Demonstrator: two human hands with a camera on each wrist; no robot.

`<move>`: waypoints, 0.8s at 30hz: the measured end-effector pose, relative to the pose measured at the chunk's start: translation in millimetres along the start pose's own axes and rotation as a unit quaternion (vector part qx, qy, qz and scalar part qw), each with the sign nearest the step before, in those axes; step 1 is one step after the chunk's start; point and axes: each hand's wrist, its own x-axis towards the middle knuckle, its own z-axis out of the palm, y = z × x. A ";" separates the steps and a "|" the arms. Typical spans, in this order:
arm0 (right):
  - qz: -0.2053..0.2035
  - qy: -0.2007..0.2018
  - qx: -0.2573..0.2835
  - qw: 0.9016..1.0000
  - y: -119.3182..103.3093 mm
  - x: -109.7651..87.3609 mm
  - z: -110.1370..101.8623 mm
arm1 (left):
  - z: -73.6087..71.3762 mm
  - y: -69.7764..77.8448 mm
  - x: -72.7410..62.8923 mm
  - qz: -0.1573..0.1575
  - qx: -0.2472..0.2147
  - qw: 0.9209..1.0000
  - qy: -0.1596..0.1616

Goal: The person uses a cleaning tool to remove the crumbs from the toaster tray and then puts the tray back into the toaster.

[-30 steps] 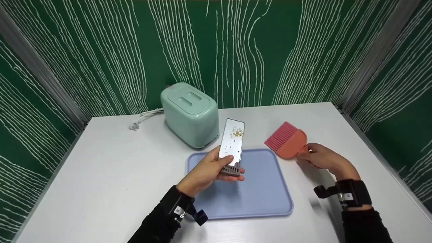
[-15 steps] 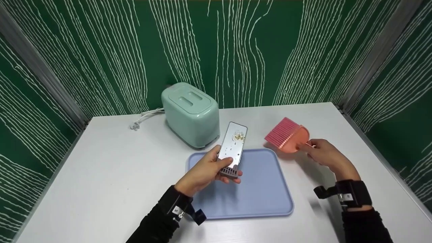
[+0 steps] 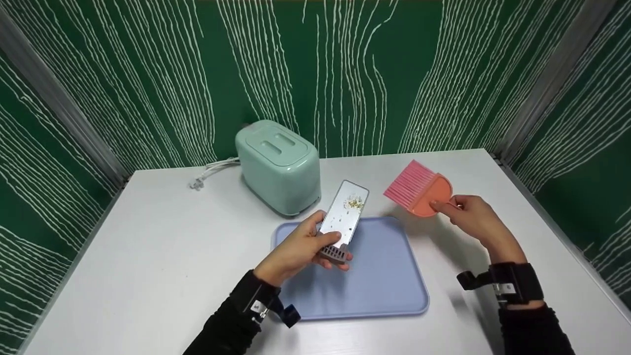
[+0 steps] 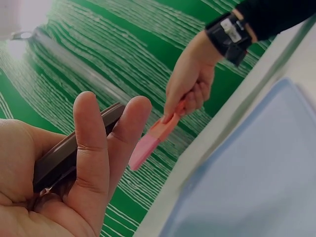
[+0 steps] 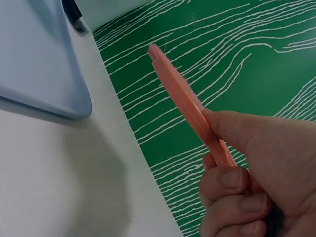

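Currently, over the blue tray's (image 3: 379,281) far edge, the left hand (image 3: 303,246) grips a panel (image 3: 341,217), its crumbs (image 3: 354,202) apparently unswept; beyond the tray's far-right corner, the right hand (image 3: 473,217) holds up an orange-pink brush (image 3: 419,190).

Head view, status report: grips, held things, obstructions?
Left grip holds bit-strewn panel, partly over blue tray. Right grip holds brush, raised off table. Nothing visible between brush and panel.
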 end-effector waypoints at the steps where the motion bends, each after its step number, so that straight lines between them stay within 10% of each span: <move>1: -0.003 0.002 0.000 1.000 -2.3 -1.3 -0.4 | -0.2 0.1 0.0 0.000 0.001 1.000 -0.002; 24: -0.082 0.038 -0.010 0.996 -50.9 -29.4 -1.6 | -19.2 -9.4 -9.2 -0.005 0.041 0.999 0.004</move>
